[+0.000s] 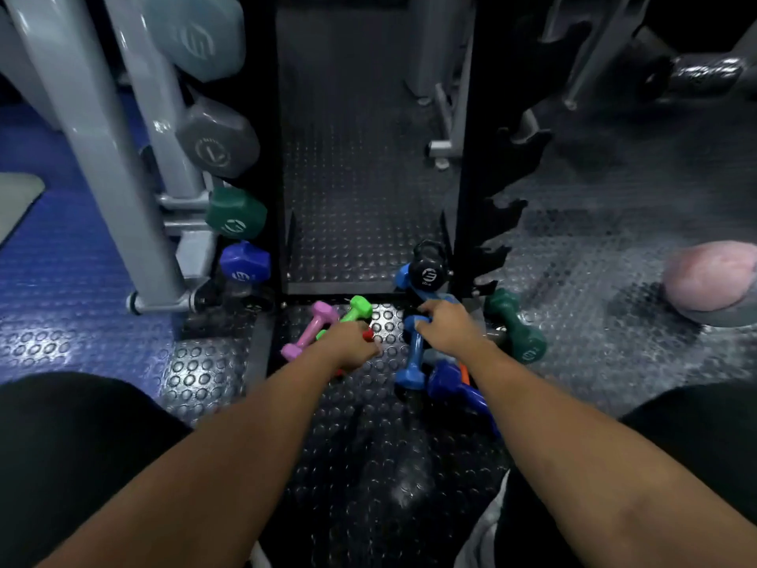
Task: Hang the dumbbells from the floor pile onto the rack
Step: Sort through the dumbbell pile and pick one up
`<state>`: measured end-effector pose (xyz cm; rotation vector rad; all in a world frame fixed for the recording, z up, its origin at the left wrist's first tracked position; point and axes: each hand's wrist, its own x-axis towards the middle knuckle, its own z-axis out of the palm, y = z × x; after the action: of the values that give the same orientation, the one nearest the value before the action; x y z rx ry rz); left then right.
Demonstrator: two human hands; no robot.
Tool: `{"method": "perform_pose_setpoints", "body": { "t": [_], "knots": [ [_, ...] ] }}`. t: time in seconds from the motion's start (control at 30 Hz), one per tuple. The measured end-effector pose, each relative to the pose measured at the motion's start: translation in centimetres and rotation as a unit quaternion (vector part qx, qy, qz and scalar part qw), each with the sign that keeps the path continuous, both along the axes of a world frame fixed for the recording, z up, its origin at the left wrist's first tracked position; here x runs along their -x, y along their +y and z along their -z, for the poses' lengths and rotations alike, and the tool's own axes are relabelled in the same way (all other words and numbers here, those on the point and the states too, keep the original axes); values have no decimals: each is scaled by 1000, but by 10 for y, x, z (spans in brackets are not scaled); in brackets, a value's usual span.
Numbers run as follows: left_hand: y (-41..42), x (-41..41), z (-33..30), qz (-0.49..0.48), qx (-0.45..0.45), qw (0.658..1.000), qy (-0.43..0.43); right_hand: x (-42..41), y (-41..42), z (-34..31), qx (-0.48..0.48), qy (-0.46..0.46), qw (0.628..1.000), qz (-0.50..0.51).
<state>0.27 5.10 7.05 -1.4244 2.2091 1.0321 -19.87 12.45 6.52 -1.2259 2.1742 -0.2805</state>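
A pile of small dumbbells lies on the studded black floor in front of the black rack (467, 178). My left hand (348, 346) is curled round a red dumbbell (369, 334), which it mostly hides. My right hand (446, 325) grips the upper end of a light blue dumbbell (413, 362). A pink dumbbell (309, 336) and a bright green one (357, 308) lie left of my left hand. A dark blue (452, 387), a dark green (517, 326) and a black dumbbell (428, 269) lie around my right hand. The rack's left side carries pale blue (205, 34), grey (219, 137), green (235, 215) and purple (245, 262) dumbbells.
The black hooks (504, 215) on the rack's right side are bare. A grey machine frame (102, 157) stands to the left on blue flooring. A pink ball (712, 276) rests on the floor at the right. My knees, in black, frame the bottom corners.
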Motion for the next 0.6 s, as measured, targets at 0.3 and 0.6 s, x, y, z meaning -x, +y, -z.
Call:
{"method": "perform_pose_setpoints", "body": {
  "t": [0.3,0.6],
  "knots": [
    [26,42,103,-146,-211,966,15,13,-41,81,-65,-8,998,-6],
    [49,81,160,-339,-380,855,102,12,-77,137,-169,49,981,-81]
  ]
}}
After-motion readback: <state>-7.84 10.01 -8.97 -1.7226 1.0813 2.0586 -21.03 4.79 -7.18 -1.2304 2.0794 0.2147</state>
